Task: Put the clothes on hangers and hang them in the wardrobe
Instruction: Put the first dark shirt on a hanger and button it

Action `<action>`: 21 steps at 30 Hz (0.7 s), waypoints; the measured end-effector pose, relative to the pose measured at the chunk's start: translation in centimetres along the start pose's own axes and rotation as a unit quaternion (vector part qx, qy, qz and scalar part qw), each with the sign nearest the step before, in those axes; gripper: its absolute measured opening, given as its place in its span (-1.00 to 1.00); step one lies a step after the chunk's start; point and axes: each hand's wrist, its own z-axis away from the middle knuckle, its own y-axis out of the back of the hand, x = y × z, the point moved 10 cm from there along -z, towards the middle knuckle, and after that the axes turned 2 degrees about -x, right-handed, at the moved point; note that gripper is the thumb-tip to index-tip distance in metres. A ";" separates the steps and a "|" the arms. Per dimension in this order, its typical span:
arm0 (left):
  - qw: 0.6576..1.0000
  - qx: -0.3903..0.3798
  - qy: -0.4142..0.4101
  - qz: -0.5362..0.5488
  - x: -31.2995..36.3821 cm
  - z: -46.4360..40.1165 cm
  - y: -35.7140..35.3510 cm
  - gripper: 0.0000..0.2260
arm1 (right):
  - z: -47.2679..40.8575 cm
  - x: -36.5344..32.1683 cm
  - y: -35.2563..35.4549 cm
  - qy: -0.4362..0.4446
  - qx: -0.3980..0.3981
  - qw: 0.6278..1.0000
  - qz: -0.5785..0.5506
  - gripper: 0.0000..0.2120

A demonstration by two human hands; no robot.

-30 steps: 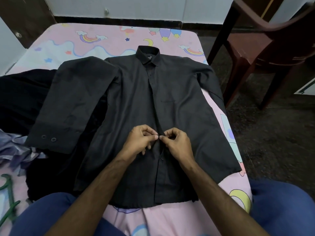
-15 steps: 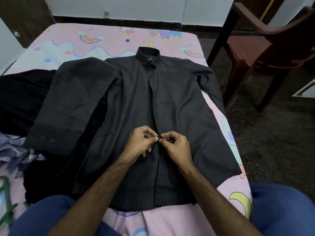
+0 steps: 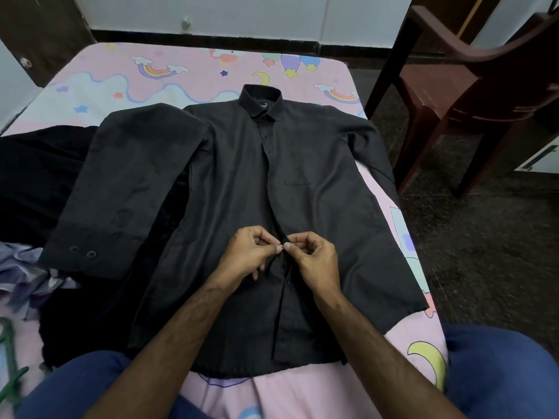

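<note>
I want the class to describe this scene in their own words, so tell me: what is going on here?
A person has a dark shirt spread front-up on a bed with a pink patterned sheet. The left hand and right hand both pinch the shirt's front placket at its middle, apparently working a button. A green hanger lies at the bed's left edge, untouched. A brown chair stands to the right.

We see bare bedsheet (image 3: 187, 86) beyond the shirt's collar; dark clothes (image 3: 36, 176) crowd left, 1 chair (image 3: 472, 95) stands right.
</note>
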 end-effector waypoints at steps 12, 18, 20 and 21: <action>0.999 0.026 -0.006 -0.025 0.3 0.2 0.2 -0.93 | 0.5 -0.1 0.3 0.010 -0.009 0.997 -0.072 -0.88; 1.000 0.009 -0.006 0.004 0.7 0.5 0.0 -0.86 | 0.2 0.0 -0.2 0.010 -0.011 0.999 -0.051 -0.86; 0.999 0.028 -0.018 -0.042 1.0 0.6 0.2 -0.86 | 0.3 0.0 -0.2 0.017 -0.006 0.999 -0.032 -0.84; 0.997 0.038 -0.024 -0.061 1.1 0.5 0.3 -0.88 | 0.3 -0.1 -0.2 0.022 -0.005 0.999 -0.024 -0.84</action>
